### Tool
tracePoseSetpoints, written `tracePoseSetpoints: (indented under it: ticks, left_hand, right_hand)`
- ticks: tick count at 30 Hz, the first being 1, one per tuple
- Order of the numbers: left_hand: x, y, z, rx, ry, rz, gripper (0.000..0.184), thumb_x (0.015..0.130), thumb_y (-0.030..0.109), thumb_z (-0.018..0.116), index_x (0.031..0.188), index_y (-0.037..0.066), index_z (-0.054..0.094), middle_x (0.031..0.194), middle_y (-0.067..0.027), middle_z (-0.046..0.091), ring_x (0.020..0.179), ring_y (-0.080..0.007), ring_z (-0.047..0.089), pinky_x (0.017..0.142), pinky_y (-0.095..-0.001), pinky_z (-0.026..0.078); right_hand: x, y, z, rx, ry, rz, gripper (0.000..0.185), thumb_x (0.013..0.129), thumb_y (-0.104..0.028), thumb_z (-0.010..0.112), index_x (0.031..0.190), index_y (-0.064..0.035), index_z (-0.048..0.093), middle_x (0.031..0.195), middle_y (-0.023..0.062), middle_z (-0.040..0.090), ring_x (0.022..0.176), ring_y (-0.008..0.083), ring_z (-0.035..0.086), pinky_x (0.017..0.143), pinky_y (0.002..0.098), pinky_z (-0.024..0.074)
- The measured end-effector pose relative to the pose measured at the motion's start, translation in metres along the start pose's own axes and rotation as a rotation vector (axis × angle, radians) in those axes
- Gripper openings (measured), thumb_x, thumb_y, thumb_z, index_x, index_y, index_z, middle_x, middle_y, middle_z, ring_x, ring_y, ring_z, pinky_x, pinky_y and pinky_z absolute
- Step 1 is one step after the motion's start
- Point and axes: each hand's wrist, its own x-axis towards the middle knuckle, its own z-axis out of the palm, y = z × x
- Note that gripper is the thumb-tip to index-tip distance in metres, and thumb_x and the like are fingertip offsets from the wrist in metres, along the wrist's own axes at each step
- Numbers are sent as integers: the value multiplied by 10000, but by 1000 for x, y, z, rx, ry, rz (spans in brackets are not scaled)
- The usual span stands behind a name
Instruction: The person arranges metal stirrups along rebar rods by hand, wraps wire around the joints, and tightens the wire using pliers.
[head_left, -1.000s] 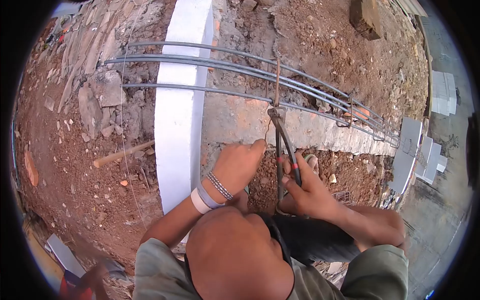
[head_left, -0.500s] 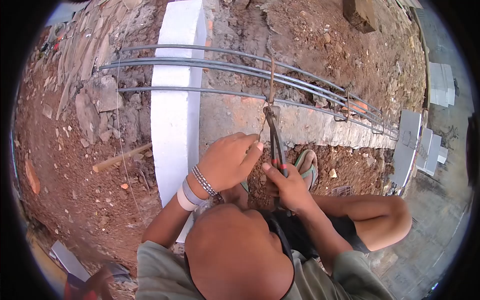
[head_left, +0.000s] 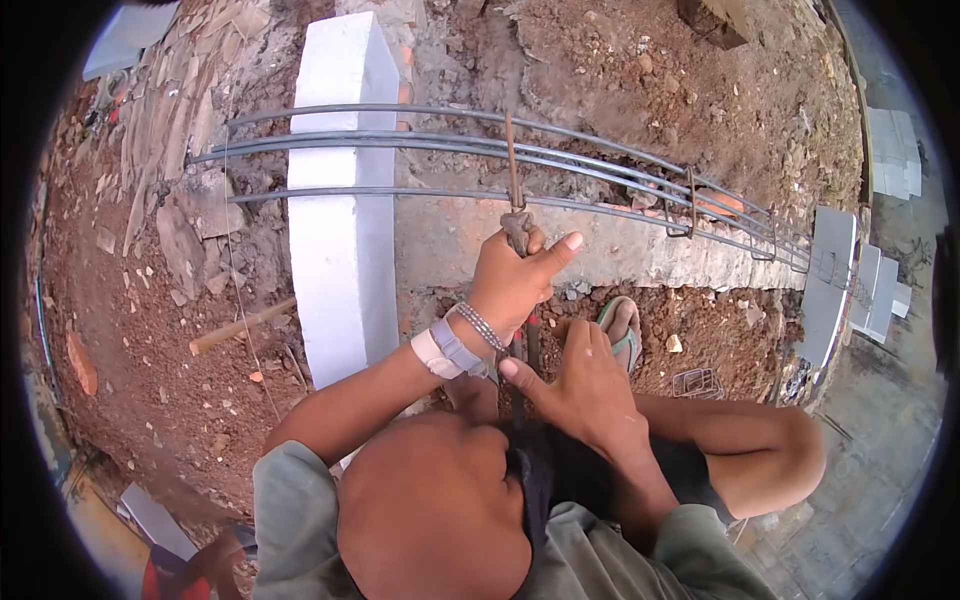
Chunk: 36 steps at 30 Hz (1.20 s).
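Observation:
My left hand (head_left: 508, 285) is closed around the upper part of a pair of pincers (head_left: 517, 224), its thumb stretched out to the upper right. The jaws of the pincers sit at the lower end of a rusty steel stirrup (head_left: 512, 160), against the nearest of several long reinforcing bars (head_left: 440, 143). Below, my right hand (head_left: 590, 390) is spread open beside the pincers' handles, thumb to the left and fingers bent. Part of the handles is hidden by my hands. Whether the tie wire is in the jaws I cannot make out.
The bars rest across a white block (head_left: 335, 250) on the left and run right over a concrete footing (head_left: 600, 240). Further stirrups (head_left: 680, 205) hang on the bars' right part. A wooden stick (head_left: 240, 328) and broken stones lie on reddish soil. Grey boards (head_left: 828, 280) stand at right.
My left hand has moved from beside the pincers onto their upper part and closed there. My right hand has loosened from the handles and opened. The view has shifted slightly.

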Motion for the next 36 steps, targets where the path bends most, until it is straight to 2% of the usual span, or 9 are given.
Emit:
tracePoseSetpoints:
  ticks: [3, 6, 11, 15, 19, 22, 25, 34, 36]
  left_hand:
    - [6, -2, -3, -169, -146, -49, 465, 949, 224, 794, 804, 202, 352, 650, 86, 374, 546, -48, 327, 512, -249, 311]
    - [11, -9, -7, -388, -334, -53, 433, 985, 152, 730, 796, 219, 346, 640, 95, 348, 537, -53, 298, 525, -254, 295]
    - [21, -21, -19, -643, -561, -76, 428, 976, 116, 738, 806, 207, 355, 641, 84, 378, 539, -60, 346, 551, -270, 337]
    - [12, -3, -8, -638, -434, -173, 210, 973, 193, 737, 945, 170, 530, 792, 19, 533, 668, -128, 492, 648, -316, 422]
    - [4, -17, -22, -198, 48, -269, 395, 965, 326, 730, 1213, 51, 593, 1060, -113, 666, 954, -235, 649, 884, -396, 506]
    - [-33, 16, -34, 1036, 129, 553, 510, 995, 431, 659, 1274, 14, 569, 1109, -172, 680, 1059, -277, 664, 1006, -437, 481]
    - [10, 57, -44, 1243, 522, 1415, 485, 1016, 482, 586, 1163, 22, 629, 1056, -161, 632, 951, -307, 636, 906, -447, 490]
    - [53, 85, 1, 1750, 430, 633, 445, 1048, 376, 541, 1283, 7, 621, 1057, -174, 720, 1114, -305, 643, 900, -468, 467]
    - [62, 84, -2, 1754, 512, 902, 459, 1047, 413, 540, 1232, 6, 644, 1046, -158, 726, 1095, -305, 657, 894, -486, 472]
  right_hand:
    - [20, 50, 6, 520, -89, -189, 832, 945, -567, 693, 1362, 120, 477, 1368, 317, 580, 1332, 429, 554, 1081, 492, 463]
    - [42, 73, 42, 1378, -806, -233, 864, 942, -559, 704, 1427, 114, 463, 1392, 276, 592, 1351, 386, 559, 1126, 452, 435]
    - [34, 51, 89, 2290, -1204, -317, 576, 927, -451, 757, 1208, 14, 563, 855, 3, 487, 769, 153, 542, 707, 311, 478]
    - [25, 43, 55, 1905, -915, 4, 355, 904, -259, 789, 873, -124, 462, 749, -48, 423, 629, 100, 440, 564, 253, 343]
    - [28, 49, 36, 730, -47, 0, 327, 910, -212, 768, 795, -82, 491, 638, -15, 463, 595, 118, 393, 557, 303, 335]
    - [27, 49, 30, 490, 208, -65, 304, 897, -228, 766, 849, -27, 542, 631, 39, 480, 596, 150, 426, 567, 364, 378]
    - [23, 42, 35, 487, 219, 7, 313, 895, -243, 761, 881, -2, 561, 631, 83, 497, 599, 170, 452, 588, 391, 408]
    - [23, 7, 93, 660, 406, 22, 323, 912, -265, 748, 966, 19, 603, 694, 145, 611, 643, 244, 608, 630, 405, 489]
    - [32, 7, 96, 660, 447, 11, 345, 915, -286, 761, 974, 13, 600, 733, 170, 626, 670, 254, 632, 644, 406, 500]
